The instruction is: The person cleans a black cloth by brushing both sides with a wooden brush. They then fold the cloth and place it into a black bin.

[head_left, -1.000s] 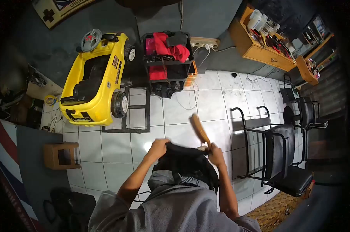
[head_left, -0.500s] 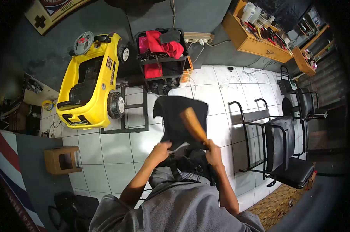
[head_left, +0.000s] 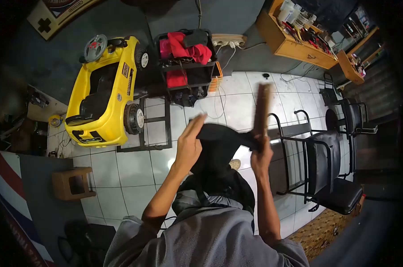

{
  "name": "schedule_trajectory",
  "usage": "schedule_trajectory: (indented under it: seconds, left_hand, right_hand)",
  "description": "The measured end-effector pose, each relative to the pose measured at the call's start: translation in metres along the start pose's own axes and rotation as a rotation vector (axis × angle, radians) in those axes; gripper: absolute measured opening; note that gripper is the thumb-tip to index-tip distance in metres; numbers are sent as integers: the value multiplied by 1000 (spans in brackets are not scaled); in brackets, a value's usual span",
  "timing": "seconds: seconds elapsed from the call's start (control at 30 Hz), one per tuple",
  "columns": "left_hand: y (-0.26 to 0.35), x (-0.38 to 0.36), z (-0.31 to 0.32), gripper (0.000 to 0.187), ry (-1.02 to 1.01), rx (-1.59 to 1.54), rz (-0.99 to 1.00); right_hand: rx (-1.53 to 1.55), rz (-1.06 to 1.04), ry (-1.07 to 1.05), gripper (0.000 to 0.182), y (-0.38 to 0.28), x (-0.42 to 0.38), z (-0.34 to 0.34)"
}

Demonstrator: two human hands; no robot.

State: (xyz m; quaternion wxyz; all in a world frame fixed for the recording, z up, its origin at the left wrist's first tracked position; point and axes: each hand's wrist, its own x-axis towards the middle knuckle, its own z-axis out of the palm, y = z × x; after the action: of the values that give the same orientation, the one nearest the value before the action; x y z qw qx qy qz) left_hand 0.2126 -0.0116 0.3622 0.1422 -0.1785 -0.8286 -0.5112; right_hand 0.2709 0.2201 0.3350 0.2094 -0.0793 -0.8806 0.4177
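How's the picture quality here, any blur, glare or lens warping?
Head view: strong fisheye warp, floor tile lines bow and the corners go black; the wooden brush in the right hand is motion-smeared; glare patches shine on the white tile floor; the room's edges lie dim.

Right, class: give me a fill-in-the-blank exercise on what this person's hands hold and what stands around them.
1. Both hands hold up a ____ cloth.
2. The right hand also grips a brown wooden ____, pointing upward.
3. The toy car by the wall is ____.
4. The left hand grips the cloth's ____ edge.

Missing words: black; brush; yellow; left
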Motion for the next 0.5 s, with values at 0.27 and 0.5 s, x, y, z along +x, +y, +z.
schedule_trajectory:
  seconds: [0.27, 0.5]
  left_hand:
    - [-1, -52, -1, 70, -90, 131, -38]
    - [-77, -146, 4, 45, -728, 116, -304]
  right_hand:
    - [-53, 102, -36, 41, 7, -35, -16]
    - [-352, 338, -855, 37, 96, -110, 1]
